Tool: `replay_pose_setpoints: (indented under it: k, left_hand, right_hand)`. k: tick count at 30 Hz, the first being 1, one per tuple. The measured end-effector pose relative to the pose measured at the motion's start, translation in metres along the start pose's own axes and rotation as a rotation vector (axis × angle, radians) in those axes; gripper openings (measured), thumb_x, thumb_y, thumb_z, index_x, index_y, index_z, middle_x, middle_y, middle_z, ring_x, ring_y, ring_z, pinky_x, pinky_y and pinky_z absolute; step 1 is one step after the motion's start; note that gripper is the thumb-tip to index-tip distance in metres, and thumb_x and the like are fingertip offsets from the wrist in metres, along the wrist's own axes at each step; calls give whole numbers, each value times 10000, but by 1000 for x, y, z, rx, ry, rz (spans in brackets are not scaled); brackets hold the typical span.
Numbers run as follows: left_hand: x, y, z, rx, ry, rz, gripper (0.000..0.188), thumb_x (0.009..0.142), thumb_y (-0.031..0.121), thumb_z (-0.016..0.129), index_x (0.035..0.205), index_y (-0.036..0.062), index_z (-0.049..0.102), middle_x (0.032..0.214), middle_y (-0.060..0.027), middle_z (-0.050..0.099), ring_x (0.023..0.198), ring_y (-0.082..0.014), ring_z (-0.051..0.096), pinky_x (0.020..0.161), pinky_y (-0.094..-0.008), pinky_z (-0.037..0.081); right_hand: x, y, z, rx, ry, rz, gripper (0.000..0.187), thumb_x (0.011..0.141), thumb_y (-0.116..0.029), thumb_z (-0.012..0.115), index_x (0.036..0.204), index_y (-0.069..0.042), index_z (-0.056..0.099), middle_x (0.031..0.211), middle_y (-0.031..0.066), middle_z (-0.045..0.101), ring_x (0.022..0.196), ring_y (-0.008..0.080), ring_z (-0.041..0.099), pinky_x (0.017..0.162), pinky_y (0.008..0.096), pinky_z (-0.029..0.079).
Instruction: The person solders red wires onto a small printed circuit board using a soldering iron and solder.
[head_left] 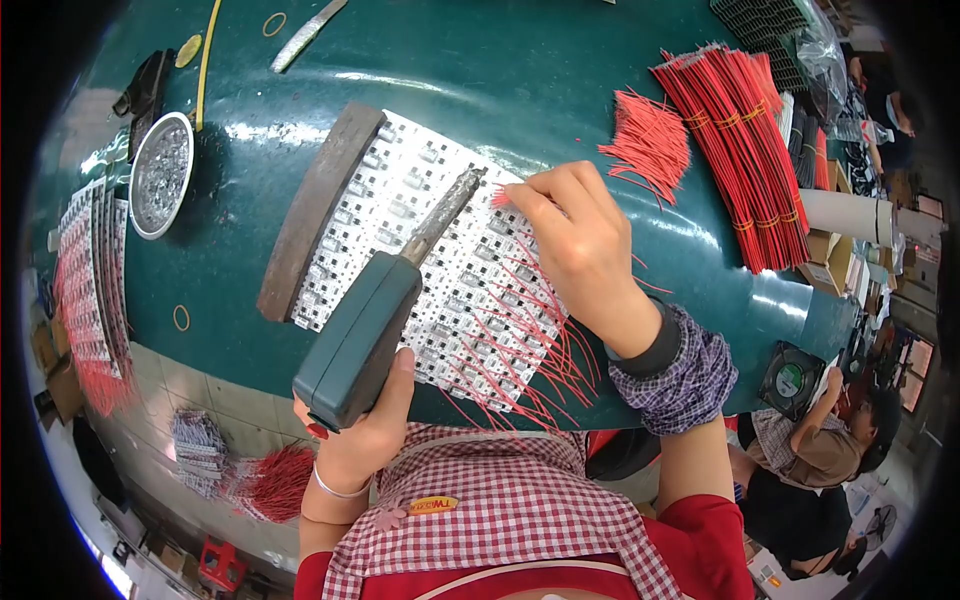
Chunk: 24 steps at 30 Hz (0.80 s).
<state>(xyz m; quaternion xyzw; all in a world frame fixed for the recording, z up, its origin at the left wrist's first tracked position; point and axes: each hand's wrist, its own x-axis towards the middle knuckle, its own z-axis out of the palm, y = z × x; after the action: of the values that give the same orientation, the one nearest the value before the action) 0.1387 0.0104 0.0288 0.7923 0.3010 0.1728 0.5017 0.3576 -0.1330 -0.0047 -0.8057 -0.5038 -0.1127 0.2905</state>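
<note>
My left hand [362, 432] is wrapped round a dark green soldering gun [360, 335]. Its grey, crusted tip slants up and right over a white circuit board panel [405, 205], stopping near the panel's upper right edge. Beside that tip, the fingers of my right hand [582, 240] are pinched together on short red wires [501, 196], whose ends show at the fingertips. More red wires [520, 365] trail off the panel's right and lower right edge. Along the panel's left edge lies a dark, worn bar [325, 215].
A round bowl [162, 175] of silvery bits stands at the left, near stacked wired panels [92, 285]. At the right lie a loose heap of red wires [648, 147] and tied red wire bundles [735, 150]. A knife-like tool [305, 36] rests far back. Another person [825, 440] sits at right.
</note>
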Motion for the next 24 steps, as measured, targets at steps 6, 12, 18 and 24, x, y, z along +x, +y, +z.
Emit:
replay_pose_setpoints:
  k: [6,12,18,24]
  left_hand:
    - [0,-1,-1,-23,2,21,161,806,30,808,953,-7,754,842,-85,733,651,-146,679,602,-278,534]
    - [5,4,0,-70,-21,17,141,807,11,797,935,-11,741,837,-92,723,644,-154,670,609,-272,530]
    - [12,3,2,6,-47,167,150,788,-25,783,923,-25,717,883,-107,721,695,-208,681,669,-301,541]
    - [17,5,2,-19,-82,168,153,783,-47,762,923,-44,701,889,-128,710,687,-219,667,664,-310,537]
  right_hand:
    - [-5,-15,0,-70,65,-2,333,693,90,712,1013,-1,723,852,79,624,771,250,600,636,355,505]
    - [-6,-18,6,-54,35,48,271,749,81,736,1007,-2,729,806,76,583,715,233,580,601,359,488]
    - [-6,-21,7,-82,18,47,254,740,61,752,985,-1,726,768,69,530,691,222,559,578,358,468]
    - [-5,-22,8,-99,10,42,255,740,57,739,990,10,721,763,72,509,693,226,550,591,361,467]
